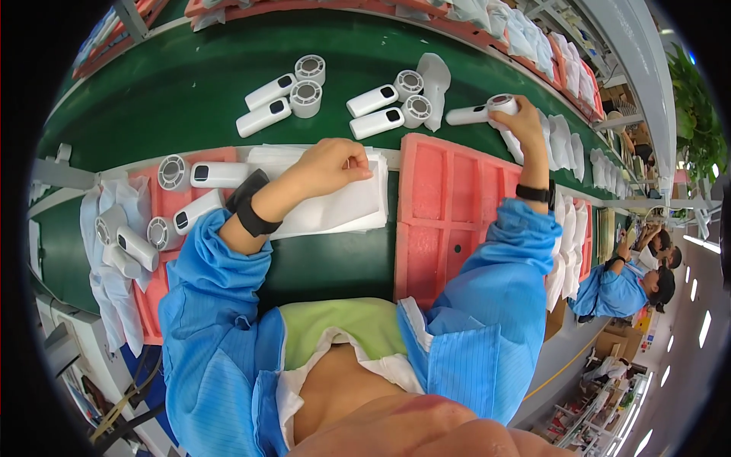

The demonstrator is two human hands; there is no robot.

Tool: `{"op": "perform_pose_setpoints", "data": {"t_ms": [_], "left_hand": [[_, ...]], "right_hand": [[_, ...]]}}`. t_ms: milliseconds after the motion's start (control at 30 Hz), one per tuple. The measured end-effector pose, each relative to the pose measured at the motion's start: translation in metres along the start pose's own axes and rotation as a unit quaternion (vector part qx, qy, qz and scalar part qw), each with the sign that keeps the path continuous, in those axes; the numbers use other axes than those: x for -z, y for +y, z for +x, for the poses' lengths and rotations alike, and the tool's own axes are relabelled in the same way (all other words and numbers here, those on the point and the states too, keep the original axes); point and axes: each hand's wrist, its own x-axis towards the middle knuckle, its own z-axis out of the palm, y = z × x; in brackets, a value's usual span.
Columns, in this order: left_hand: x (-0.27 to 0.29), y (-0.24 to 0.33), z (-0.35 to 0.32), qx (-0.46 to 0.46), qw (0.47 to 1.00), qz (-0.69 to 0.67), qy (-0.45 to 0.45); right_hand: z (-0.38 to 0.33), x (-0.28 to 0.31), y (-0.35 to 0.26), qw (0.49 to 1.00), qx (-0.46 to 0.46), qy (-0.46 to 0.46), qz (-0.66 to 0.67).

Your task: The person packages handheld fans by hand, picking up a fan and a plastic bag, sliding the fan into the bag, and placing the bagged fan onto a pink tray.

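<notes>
Your fingers [352,161] on the left pinch the top white foam sheet [335,199]; those on the right wrap a white handheld fan [487,111].

The green belt surface [183,99] runs across in front of you, carrying four more fans [324,97] in two pairs. Near you lies the pink foam tray [449,206], its compartments bare, and a second pink tray [156,206] at your left holds fans. Your left hand [327,167] rests on the stack of sheets between the trays, thumb and forefinger closed on the sheet's far edge. Your right hand [525,122] is closed around the fan's head, just past the tray's far corner. You look to be at the wrapping step: next, the sheet must peel off singly and meet the fan.
</notes>
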Motion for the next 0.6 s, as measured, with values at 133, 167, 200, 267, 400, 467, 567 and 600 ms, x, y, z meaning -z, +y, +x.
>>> {"op": "perform_pose_setpoints", "data": {"t_ms": [133, 167, 200, 267, 400, 467, 567, 600], "left_hand": [[0.023, 0.006, -0.016, -0.034, 0.996, -0.066, 0.039], [0.029, 0.011, -0.019, -0.021, 0.994, -0.098, 0.038], [0.036, 0.017, -0.024, -0.008, 0.991, -0.129, 0.039], [0.049, 0.028, -0.032, 0.001, 0.986, -0.162, 0.042], [0.071, 0.050, -0.057, 0.007, 0.962, -0.266, 0.054], [0.075, 0.058, -0.065, 0.005, 0.947, -0.310, 0.084], [0.072, 0.061, -0.068, -0.022, 0.926, -0.351, 0.137], [0.070, 0.060, -0.068, -0.046, 0.911, -0.370, 0.174]], "right_hand": [[-0.069, 0.021, -0.095, 0.996, 0.022, 0.018, 0.088], [-0.082, 0.022, -0.109, 0.988, 0.092, 0.010, 0.120], [-0.095, 0.020, -0.122, 0.975, 0.163, 0.001, 0.153], [-0.120, 0.005, -0.150, 0.963, 0.203, -0.035, 0.176], [-0.140, -0.045, -0.185, 0.905, 0.299, -0.136, 0.271], [-0.140, -0.068, -0.192, 0.898, 0.336, -0.128, 0.254], [-0.141, -0.092, -0.204, 0.886, 0.394, -0.103, 0.220], [-0.145, -0.099, -0.208, 0.894, 0.405, -0.081, 0.175]]}}
